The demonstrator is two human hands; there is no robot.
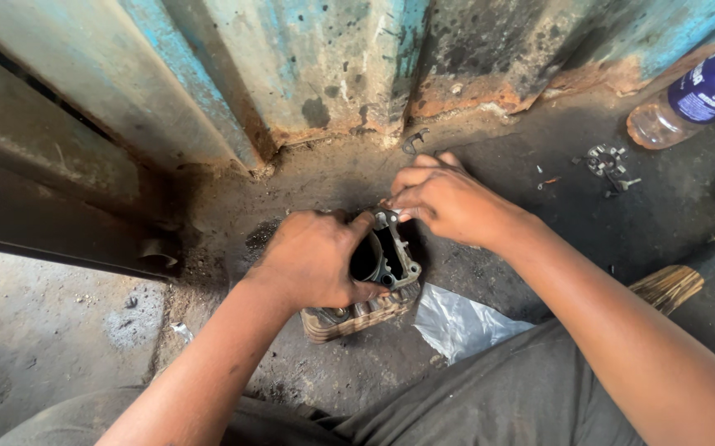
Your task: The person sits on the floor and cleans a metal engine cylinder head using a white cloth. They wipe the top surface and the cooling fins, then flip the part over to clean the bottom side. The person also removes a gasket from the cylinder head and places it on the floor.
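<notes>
One finned metal engine cylinder [374, 281] rests on the grimy floor [60, 330], clasped around its side by the left hand [312, 260]. The right hand [448, 198] pinches its top rim, fingers closed. It likely handles heavy, rigid and greasy, best held by the finned body. Beyond the grip lie one plastic bottle [696, 95] and one scrap of clear plastic [456, 322].

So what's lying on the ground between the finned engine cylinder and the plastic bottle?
In the head view, the right hand and forearm cross that stretch; past them, small metal parts lie on the dirty floor before the bottle.
</notes>
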